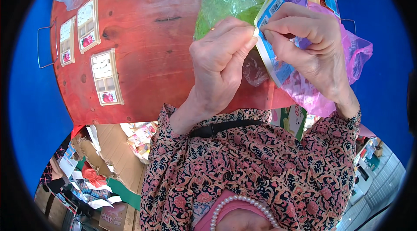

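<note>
While both hands are close together above the red table (147, 35), the left hand (221, 59) has its thumb and fingertips pinched narrowly at the left edge of a printed packet (276, 10). The right hand (308, 42) pinches the same packet just beside, with its thumb against the bent forefinger. The packet, blue and purple, is tilted between the hands and reaches behind the right one. Beyond the left hand lies a bag with bright green content (230, 0); under the right forearm spreads a pink plastic bag (319, 100). Farther to the left, well apart from the hands, three beige trays (110, 84) with compartments hold white pieces and a red-printed piece each.
</note>
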A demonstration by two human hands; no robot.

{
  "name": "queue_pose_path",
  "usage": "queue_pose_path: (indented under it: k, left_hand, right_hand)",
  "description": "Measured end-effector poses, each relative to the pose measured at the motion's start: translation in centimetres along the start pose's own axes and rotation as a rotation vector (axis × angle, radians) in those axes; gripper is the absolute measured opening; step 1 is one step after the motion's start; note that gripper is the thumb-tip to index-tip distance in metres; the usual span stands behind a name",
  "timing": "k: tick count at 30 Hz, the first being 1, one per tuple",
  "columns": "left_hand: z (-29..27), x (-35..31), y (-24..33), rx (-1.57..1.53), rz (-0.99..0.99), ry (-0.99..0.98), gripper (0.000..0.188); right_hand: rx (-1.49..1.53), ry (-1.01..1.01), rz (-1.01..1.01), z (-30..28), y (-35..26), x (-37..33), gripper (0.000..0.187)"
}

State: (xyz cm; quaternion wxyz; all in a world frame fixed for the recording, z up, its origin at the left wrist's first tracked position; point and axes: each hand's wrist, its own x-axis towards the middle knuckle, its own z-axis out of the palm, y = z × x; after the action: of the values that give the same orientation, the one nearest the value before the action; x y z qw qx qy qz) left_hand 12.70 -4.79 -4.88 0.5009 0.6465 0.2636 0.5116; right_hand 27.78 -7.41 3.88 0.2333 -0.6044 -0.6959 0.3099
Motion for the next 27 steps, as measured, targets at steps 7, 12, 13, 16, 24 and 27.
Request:
queue_pose_path:
  k: [7,12,13,16,24,27]
  left_hand:
    - [0.08,0.12,0.03,-0.012,-0.004,-0.004,0.005]
    - [-0.01,-0.13,-0.19,-0.001,0.018,0.01,0.005]
    - [-0.01,-0.1,-0.2,-0.003,0.011,0.003,0.005]
    - [0.0,-0.02,-0.19,-0.029,-0.016,-0.008,0.005]
    - [0.12,-0.04,-0.35,-0.091,-0.054,0.005,0.005]
    - [0.01,-0.04,-0.37,-0.027,-0.022,0.01,0.006]
  right_hand:
    - [0.115,0.031,-0.047,0.21,0.3,-0.11,0.01]
    - [0.054,-0.011,-0.045,0.18,0.2,-0.27,0.009]
    - [0.054,-0.01,-0.042,0.15,0.27,-0.23,0.009]
    - [0.062,-0.011,-0.01,0.08,0.43,-0.11,0.009]
    - [0.131,0.044,-0.027,0.57,0.55,0.02,0.01]
    - [0.112,0.032,-0.016,0.62,0.24,-0.07,0.009]
